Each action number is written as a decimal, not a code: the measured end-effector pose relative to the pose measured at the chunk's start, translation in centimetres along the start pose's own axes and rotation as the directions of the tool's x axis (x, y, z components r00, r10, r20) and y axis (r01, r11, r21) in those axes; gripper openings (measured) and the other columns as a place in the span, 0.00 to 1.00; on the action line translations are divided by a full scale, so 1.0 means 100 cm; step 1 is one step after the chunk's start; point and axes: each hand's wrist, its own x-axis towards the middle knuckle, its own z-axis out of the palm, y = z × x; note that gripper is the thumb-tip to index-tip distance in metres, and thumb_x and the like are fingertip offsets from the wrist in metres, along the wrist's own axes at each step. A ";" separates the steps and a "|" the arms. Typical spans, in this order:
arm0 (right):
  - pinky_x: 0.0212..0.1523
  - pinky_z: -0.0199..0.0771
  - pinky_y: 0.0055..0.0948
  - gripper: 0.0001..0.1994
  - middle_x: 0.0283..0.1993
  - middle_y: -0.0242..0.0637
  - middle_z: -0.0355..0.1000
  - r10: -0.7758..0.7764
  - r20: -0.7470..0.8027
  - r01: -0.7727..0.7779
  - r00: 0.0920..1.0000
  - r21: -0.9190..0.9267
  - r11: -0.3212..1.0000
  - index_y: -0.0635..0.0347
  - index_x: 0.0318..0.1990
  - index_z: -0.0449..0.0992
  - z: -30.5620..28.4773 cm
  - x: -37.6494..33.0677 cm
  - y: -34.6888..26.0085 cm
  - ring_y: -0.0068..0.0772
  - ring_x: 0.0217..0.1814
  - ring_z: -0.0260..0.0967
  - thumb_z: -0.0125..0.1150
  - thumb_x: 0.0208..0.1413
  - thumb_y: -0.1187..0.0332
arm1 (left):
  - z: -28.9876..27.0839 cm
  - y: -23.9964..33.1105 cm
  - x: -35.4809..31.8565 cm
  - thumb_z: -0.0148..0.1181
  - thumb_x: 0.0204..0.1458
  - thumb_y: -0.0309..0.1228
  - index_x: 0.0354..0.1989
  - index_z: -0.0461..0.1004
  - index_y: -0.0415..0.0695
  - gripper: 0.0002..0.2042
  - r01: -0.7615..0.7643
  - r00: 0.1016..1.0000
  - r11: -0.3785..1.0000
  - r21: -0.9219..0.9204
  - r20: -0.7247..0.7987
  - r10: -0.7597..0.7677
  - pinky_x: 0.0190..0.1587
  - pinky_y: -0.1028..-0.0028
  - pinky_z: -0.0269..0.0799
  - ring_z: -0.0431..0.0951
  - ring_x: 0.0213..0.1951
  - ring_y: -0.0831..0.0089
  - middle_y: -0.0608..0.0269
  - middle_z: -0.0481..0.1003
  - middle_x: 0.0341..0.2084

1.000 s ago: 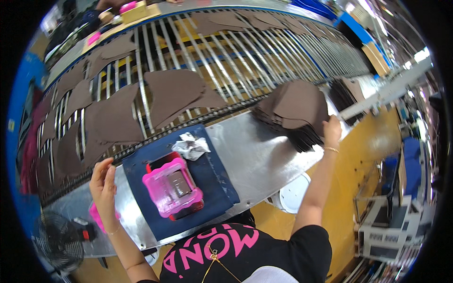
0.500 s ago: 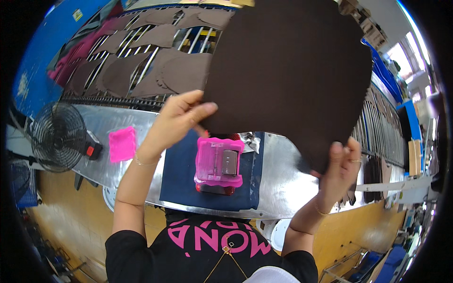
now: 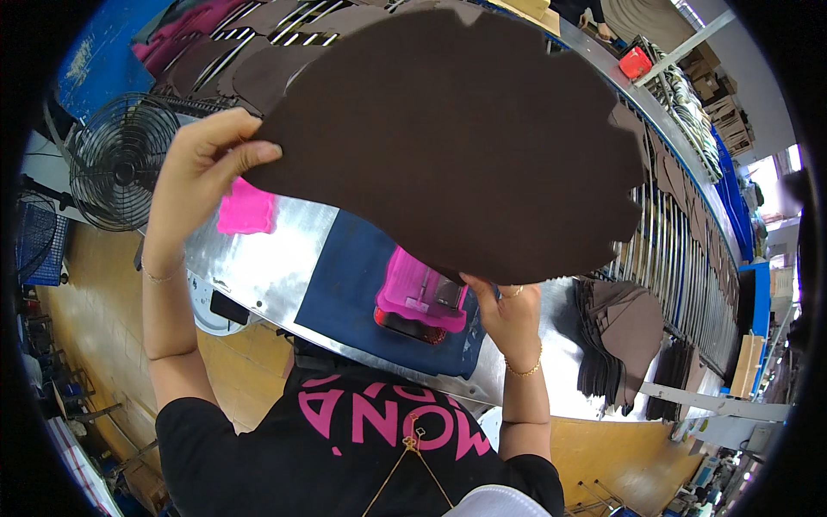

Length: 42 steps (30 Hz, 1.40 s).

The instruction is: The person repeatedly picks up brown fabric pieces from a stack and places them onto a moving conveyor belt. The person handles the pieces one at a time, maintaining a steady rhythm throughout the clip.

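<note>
A large dark brown cut piece of sheet material [image 3: 465,146], rounded with small notches along its edge, is held up before me above the metal table. My left hand [image 3: 207,164] pinches its narrow left end between thumb and fingers. At the lower right edge my right hand [image 3: 512,314] grips it, with the thumb in front and the fingers partly hidden. Beneath the piece, a pink tray [image 3: 405,289] with a clear and grey insert sits on a dark blue cloth [image 3: 336,284]. The brown piece covers part of the tray.
Left on the metal table [image 3: 258,284] lies a pink square dish [image 3: 247,211], beside a black fan [image 3: 125,168]. A stack of brown cut pieces [image 3: 624,336] stands at the right. Slatted racks [image 3: 668,233] carry more pieces. Another person's hand [image 3: 605,32] shows at the far top.
The brown piece has turned and swung lower, its narrow end now at the left. My left hand moved left and up; my right moved left. The view has shifted, revealing the stack at right.
</note>
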 end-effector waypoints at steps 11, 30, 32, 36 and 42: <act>0.36 0.67 0.32 0.07 0.33 0.41 0.75 0.383 -0.046 -0.385 0.922 -0.169 0.907 0.62 0.34 0.76 -0.046 -0.115 0.040 0.38 0.33 0.70 0.63 0.46 0.78 | 0.107 0.011 0.010 0.63 0.42 0.24 0.29 0.75 0.38 0.06 -0.304 0.876 0.947 -0.106 0.359 0.321 0.28 0.69 0.66 0.72 0.25 0.59 0.57 0.70 0.21; 0.23 0.42 0.19 0.15 0.24 0.21 0.43 0.508 -0.398 -0.549 0.764 0.013 0.836 0.55 0.24 0.56 -0.164 -0.051 0.056 0.15 0.25 0.39 0.58 0.56 0.73 | 0.183 0.036 0.081 0.60 0.53 0.31 0.40 0.75 0.39 0.10 -0.176 0.956 0.831 -0.529 0.110 0.272 0.29 0.79 0.67 0.72 0.26 0.81 0.68 0.73 0.24; 0.31 0.54 0.13 0.06 0.27 0.22 0.57 0.577 -0.382 -0.439 0.722 0.392 0.808 0.66 0.39 0.69 -0.148 -0.007 0.098 0.12 0.29 0.51 0.57 0.56 0.74 | 0.160 0.020 0.082 0.57 0.54 0.31 0.44 0.74 0.41 0.11 -0.014 0.993 0.830 -0.557 0.088 0.076 0.24 0.84 0.63 0.67 0.23 0.86 0.72 0.70 0.25; 0.47 0.66 0.22 0.16 0.45 0.42 0.72 0.541 -0.159 -0.385 0.826 0.542 0.747 0.73 0.52 0.66 -0.114 0.087 0.199 0.24 0.45 0.68 0.54 0.57 0.74 | 0.126 -0.027 0.042 0.58 0.53 0.32 0.44 0.74 0.43 0.12 0.221 0.972 0.846 -0.486 0.043 -0.229 0.28 0.84 0.62 0.66 0.26 0.87 0.72 0.69 0.25; 0.32 0.72 0.20 0.16 0.42 0.34 0.72 0.590 -0.065 -0.469 0.805 0.539 0.699 0.63 0.52 0.69 0.001 0.223 0.336 0.21 0.37 0.70 0.55 0.57 0.71 | 0.103 -0.058 -0.038 0.57 0.53 0.32 0.44 0.74 0.42 0.12 0.496 0.797 0.765 -0.411 -0.133 -0.589 0.16 0.84 0.59 0.65 0.20 0.86 0.69 0.70 0.24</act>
